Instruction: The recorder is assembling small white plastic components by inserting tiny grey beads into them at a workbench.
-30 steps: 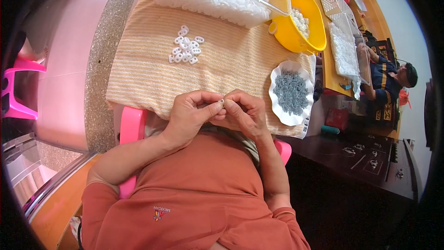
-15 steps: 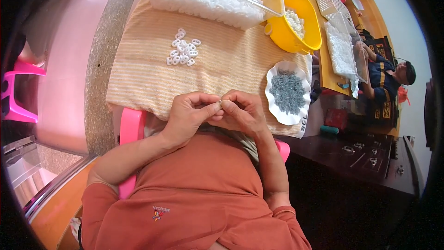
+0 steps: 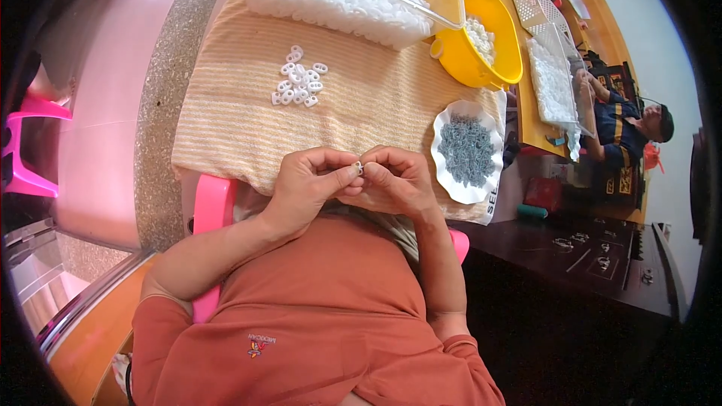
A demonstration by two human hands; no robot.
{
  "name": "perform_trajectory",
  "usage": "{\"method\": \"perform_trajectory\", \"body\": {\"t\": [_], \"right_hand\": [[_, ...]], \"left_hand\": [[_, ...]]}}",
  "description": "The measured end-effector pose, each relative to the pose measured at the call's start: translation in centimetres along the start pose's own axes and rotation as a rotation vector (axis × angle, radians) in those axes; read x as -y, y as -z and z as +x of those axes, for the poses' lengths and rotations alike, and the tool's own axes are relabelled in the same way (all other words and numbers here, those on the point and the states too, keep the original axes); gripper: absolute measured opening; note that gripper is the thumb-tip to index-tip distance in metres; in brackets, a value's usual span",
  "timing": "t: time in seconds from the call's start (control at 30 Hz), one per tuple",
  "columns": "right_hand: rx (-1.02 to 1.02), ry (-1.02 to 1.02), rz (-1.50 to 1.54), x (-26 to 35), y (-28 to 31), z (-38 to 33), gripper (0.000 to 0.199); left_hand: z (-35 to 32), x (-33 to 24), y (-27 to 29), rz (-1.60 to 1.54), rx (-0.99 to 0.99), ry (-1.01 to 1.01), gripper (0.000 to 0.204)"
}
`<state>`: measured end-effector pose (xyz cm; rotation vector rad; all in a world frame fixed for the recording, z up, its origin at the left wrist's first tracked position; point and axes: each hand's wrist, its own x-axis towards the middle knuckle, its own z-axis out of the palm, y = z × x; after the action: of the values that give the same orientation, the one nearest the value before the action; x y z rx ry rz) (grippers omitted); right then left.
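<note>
A small white plastic piece [image 3: 359,168] shows between my fingertips, just off the near edge of the cloth. My left hand [image 3: 304,186] pinches it between thumb and forefinger. Thumb and forefinger of my right hand [image 3: 401,180] are pressed together against the piece's right side; whatever else they grip is hidden. Beyond my hands, a loose pile of white plastic pieces [image 3: 299,84], oval with holes, lies on the striped cloth [image 3: 233,124]. To the right, a white wavy-rimmed plate [image 3: 470,194] holds many small grey parts [image 3: 468,149], too fine to make out singly.
A clear plastic bin [image 3: 451,11] heaped with white pieces stands at the far edge. Beside it is a yellow basin [image 3: 511,56] with more white pieces. A person [image 3: 624,116] works at another table [image 3: 532,131] on the right. A pink stool [image 3: 34,150] stands left.
More of the white piece now shows between my fingertips, as my right fingers have shifted slightly. Both hands stay in nearly the same place.
</note>
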<state>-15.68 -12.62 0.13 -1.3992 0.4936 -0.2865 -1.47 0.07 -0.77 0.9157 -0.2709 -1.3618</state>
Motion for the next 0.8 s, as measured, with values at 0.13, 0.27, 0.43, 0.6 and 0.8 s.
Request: {"method": "perform_trajectory", "body": {"t": [0.13, 0.27, 0.43, 0.6, 0.8], "right_hand": [[0.014, -0.003, 0.032, -0.10, 0.02, 0.02, 0.015], [-0.024, -0.031, 0.083, 0.17, -0.29, -0.06, 0.009], [-0.038, -0.035, 0.068, 0.34, -0.47, -0.15, 0.008], [-0.029, -0.021, 0.047, 0.22, -0.33, -0.16, 0.008], [-0.021, -0.056, 0.102, 0.29, -0.18, -0.15, 0.014]], "left_hand": [[0.05, 0.04, -0.05, 0.007, 0.004, 0.000, 0.018], [0.05, 0.00, 0.00, 0.043, 0.007, 0.004, 0.017], [0.10, 0.31, 0.15, 0.070, 0.002, 0.003, 0.016], [0.06, 0.29, 0.09, 0.070, 0.002, -0.001, 0.016], [0.04, 0.25, 0.11, 0.046, -0.004, 0.000, 0.017]]}}
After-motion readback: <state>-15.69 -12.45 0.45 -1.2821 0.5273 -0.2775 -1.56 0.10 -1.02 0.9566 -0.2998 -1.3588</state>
